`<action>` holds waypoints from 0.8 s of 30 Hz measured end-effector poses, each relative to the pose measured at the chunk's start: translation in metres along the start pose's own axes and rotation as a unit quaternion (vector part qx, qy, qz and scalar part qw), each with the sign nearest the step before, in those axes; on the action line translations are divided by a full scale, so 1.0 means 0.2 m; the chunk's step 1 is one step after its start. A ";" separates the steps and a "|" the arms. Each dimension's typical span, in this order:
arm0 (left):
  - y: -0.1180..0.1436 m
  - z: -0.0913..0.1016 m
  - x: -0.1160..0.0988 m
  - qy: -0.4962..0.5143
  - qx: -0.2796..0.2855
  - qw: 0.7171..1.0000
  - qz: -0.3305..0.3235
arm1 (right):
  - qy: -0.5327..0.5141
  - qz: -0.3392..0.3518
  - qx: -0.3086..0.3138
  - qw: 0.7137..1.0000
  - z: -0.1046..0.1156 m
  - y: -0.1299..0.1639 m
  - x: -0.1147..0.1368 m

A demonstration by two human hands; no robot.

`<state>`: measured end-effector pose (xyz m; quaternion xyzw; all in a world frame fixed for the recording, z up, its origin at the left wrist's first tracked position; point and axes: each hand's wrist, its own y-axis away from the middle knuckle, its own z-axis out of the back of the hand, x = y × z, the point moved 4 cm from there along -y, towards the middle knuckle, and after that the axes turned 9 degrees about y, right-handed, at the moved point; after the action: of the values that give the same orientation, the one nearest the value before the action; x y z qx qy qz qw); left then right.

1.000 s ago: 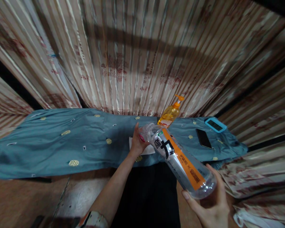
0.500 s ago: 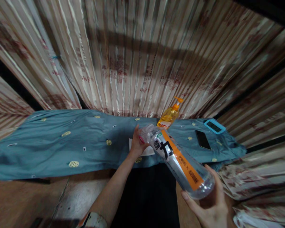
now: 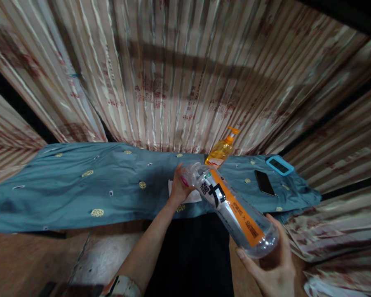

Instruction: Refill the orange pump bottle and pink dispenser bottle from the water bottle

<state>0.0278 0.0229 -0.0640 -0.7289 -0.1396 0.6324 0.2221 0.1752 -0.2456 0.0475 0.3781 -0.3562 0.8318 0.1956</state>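
Note:
A large clear plastic bottle (image 3: 231, 210) with an orange and black label slants across the front of the table, its base toward me at the right. My right hand (image 3: 273, 264) grips the base, thumb on one side and fingers on the other. At the upper left end, my left hand (image 3: 179, 186) is closed around a clear, rounded piece (image 3: 191, 173) with a pink mark. I cannot tell whether this piece is the bottle's neck or a separate cup against its mouth. Under the left hand lies a folded white cloth or tissue (image 3: 193, 198).
A pump bottle (image 3: 220, 152) of orange liquid stands just behind the bottle. At right lie a black phone (image 3: 264, 182) and a blue-framed digital timer (image 3: 280, 165). A teal cloth (image 3: 64, 189) with pineapple prints covers the narrow table. Patterned curtains (image 3: 173, 82) hang behind and beside it.
Almost nothing differs. The view has shifted very slightly; both hands keep the same hold and the bottle keeps its slant.

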 end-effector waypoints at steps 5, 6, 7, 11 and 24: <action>0.00 0.00 0.01 0.022 0.005 1.000 -0.005 | -0.014 -0.078 -0.017 0.997 -0.01 0.01 0.06; 0.00 0.00 0.01 0.023 0.005 1.000 -0.006 | -0.016 -0.086 -0.015 0.996 -0.01 0.01 0.08; 0.00 0.00 0.01 0.019 0.003 1.000 -0.007 | -0.016 -0.090 -0.015 0.996 -0.02 0.01 0.09; 0.00 0.00 0.00 0.001 -0.002 1.000 -0.001 | -0.001 -0.061 -0.019 0.998 -0.01 0.01 0.07; -0.01 0.00 -0.04 0.005 0.006 1.000 0.010 | 0.019 0.006 -0.020 1.000 0.00 0.00 0.01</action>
<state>0.0273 0.0198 -0.0560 -0.7319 -0.1274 0.6318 0.2210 0.1735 -0.2451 0.0491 0.3564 -0.3710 0.8328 0.2045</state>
